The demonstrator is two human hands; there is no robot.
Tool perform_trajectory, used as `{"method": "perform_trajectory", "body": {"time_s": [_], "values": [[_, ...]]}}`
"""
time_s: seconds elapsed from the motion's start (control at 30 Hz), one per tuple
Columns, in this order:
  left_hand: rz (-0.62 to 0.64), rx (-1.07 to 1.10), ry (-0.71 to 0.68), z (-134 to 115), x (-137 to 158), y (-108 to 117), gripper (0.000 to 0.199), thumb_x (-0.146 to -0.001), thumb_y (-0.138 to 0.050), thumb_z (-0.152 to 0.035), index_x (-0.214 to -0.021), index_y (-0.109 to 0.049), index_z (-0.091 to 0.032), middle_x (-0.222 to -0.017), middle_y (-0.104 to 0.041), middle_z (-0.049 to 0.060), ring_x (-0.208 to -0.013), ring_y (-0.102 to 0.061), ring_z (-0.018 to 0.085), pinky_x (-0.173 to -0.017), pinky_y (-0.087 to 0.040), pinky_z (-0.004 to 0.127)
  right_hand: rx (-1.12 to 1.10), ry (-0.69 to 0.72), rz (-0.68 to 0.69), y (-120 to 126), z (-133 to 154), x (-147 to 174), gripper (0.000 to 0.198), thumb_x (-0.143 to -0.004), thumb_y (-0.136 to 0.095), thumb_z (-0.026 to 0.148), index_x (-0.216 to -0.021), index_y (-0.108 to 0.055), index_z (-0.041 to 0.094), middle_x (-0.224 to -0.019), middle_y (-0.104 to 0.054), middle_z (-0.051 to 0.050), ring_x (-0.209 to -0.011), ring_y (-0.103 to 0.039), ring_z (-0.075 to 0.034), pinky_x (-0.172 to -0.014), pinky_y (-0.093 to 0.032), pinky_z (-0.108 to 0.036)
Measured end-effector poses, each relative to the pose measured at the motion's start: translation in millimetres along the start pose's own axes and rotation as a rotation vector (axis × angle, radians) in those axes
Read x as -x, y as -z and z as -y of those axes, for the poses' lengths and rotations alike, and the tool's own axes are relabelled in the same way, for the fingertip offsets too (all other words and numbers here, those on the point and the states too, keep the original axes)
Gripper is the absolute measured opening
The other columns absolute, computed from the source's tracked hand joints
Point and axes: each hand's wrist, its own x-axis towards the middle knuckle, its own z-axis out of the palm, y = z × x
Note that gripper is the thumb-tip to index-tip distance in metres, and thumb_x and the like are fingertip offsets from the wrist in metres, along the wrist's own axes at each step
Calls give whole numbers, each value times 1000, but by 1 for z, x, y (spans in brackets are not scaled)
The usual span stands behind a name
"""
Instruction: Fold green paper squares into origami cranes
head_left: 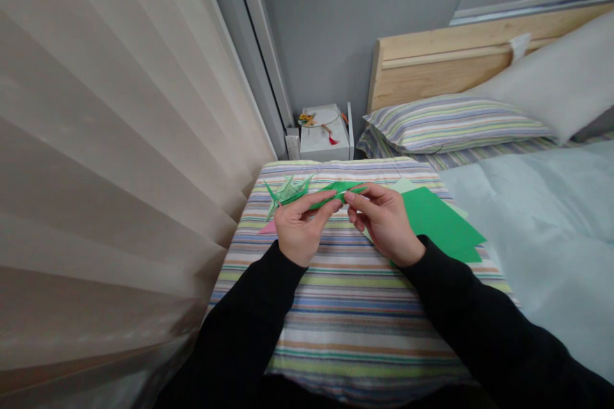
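A narrow piece of folded green paper [346,186] is held between my two hands, above a striped cloth [345,307]. My left hand [303,222] pinches its left part between thumb and fingers. Closed on the right part is my right hand [384,217], its thumb close to the left thumb. The fingers cover much of the paper, so its full shape is hidden. Behind my left hand lie folded green paper pieces with pointed tips [288,190]. To the right of my right hand are flat green paper sheets [441,223], with paler green ones partly under them.
A bit of pink paper [268,227] shows beside my left hand. Pale curtains [119,160] hang close on the left. A white bedside cabinet [323,150] with small ornaments stands behind the cloth. On the right is a bed with a striped pillow [460,123] and light blue bedding [542,204].
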Motion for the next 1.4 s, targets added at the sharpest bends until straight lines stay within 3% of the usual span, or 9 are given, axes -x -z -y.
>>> {"method": "perform_trajectory", "body": {"time_s": [0.2,0.43,0.57,0.67,0.83,1.4], "values": [[3,78,58,-2,-1,-2,15,-79,-84,-31,-89,-82,-21,-82,-81,2,-66,-77,17,-65,-68,29,8,31,-21,-3,-1,1,17,-77,-85,34,-76,-74,21,-50,-59,5,-41,-51,-9,-35,-33,-19],[-27,82,74,1,-1,-4,16,-78,-84,-33,-89,-82,-22,-84,-82,2,-67,-78,18,-69,-69,32,71,77,-169,-9,3,2,30,-73,-86,41,-68,-65,19,-47,-59,4,-36,-47,-8,-33,-34,-19],[-53,40,55,6,-1,-2,14,-79,-83,-31,-91,-82,-23,-85,-82,2,-69,-78,18,-68,-68,31,34,90,-227,-7,7,0,29,-74,-85,43,-77,-67,19,-60,-61,4,-42,-51,-7,-33,-35,-17],[-65,-33,-14,8,0,0,12,-80,-82,-28,-92,-82,-24,-86,-82,2,-74,-78,19,-67,-67,30,39,90,-200,-6,10,0,31,-73,-85,43,-78,-66,19,-71,-63,2,-46,-54,-7,-32,-36,-17],[-70,-55,-84,6,1,0,13,-81,-82,-22,-92,-82,-27,-88,-82,0,-80,-78,19,-71,-67,32,101,73,-125,-8,13,1,30,-69,-88,39,-78,-68,19,-66,-64,2,-44,-52,-8,-32,-37,-19],[-51,-29,-31,3,1,1,10,-79,-83,-28,-89,-82,-24,-81,-81,1,-71,-78,18,-64,-67,30,38,66,-115,-7,7,2,22,-74,-85,36,-73,-71,19,-53,-60,3,-42,-51,-9,-34,-37,-19]]}}
